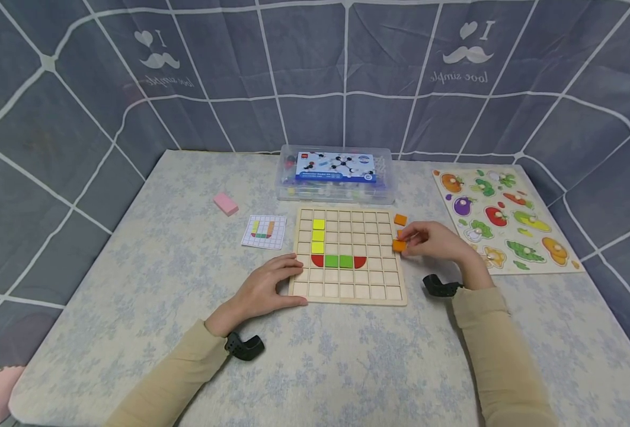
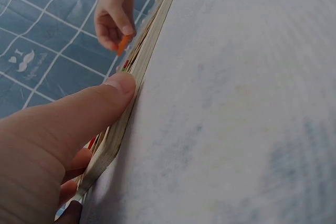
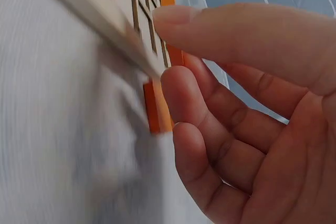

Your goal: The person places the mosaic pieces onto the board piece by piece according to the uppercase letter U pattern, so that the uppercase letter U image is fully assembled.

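Observation:
A wooden grid board holds a column of yellow tiles, green tiles and a dark red rounded piece at each end of the green row. My left hand rests at its left front corner. The thumb touches the front edge while the other fingers lie along the left side. At the right edge my right hand pinches an orange tile between thumb and fingers. Another orange tile lies beside the board; a further one is partly hidden by the hand.
Left of the board lie a pattern card and a pink block. A clear plastic box with a molecular model kit label stands behind it. On the right is a vegetable puzzle board. A tiled-pattern curtain closes the back.

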Motion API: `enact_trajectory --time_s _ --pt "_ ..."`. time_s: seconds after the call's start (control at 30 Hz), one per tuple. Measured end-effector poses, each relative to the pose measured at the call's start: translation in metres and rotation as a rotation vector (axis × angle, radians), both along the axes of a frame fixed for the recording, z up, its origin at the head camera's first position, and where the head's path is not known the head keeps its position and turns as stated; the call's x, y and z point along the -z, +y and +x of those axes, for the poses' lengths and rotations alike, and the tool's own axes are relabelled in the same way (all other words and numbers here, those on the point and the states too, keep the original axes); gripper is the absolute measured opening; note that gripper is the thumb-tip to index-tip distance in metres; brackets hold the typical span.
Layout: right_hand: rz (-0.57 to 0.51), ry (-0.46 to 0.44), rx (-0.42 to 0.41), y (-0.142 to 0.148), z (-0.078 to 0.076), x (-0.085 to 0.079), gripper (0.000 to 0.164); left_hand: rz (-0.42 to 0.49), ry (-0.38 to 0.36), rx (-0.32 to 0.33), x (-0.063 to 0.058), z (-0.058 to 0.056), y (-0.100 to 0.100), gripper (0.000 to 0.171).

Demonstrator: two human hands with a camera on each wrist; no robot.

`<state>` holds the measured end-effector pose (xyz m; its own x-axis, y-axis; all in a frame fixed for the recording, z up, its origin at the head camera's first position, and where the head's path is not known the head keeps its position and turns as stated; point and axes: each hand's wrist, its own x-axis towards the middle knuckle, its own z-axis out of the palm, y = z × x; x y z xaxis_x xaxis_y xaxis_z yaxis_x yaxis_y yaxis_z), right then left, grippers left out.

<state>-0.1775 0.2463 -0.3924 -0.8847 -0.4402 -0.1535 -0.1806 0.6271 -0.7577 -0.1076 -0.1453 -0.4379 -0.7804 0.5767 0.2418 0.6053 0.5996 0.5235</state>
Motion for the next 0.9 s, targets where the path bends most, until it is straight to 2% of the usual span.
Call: enact_trajectory --time_s 0.3,0.47,0.63,0.9 --pt "-0.009 -0.004 -0.045 -0.029 -0.011 0.001 0.030 0.002 -0.003 -0.005 -0.001 0.000 0.000 0.064" --pt "-0.022 -0.038 -0.091 -0.044 -0.015 0.002 0.031 0.006 -0.001 -0.004 -0.001 0.000 0.000 0.064" --pt "-0.049 -0.052 -0.127 -0.057 -0.016 0.003 0.029 0.002 0.001 0.001 0.000 0.000 0.000 0.063" --pt "-0.066 -0.045 -0.140 -0.068 -0.014 0.005 0.028 0.002 0.013 0.001 0.000 0.000 0.000 0.063"
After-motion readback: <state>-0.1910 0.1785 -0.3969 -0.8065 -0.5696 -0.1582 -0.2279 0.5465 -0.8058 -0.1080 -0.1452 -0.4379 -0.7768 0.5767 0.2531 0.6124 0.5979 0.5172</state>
